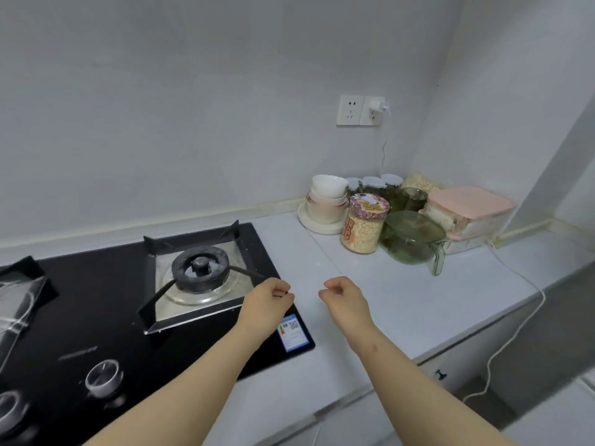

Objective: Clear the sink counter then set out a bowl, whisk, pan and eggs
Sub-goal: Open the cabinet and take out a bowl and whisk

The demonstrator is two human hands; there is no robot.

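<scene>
Though well beyond the right hand [343, 299], bowls [326, 201].

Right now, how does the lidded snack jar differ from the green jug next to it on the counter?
The snack jar has a patterned lid; the green jug is open-topped. The jar is clear and packed with pale puffed pieces; the jug is green-tinted and looks nearly empty. The jug has a handle, the jar none. Both are see-through and stand side by side on the counter.
</scene>
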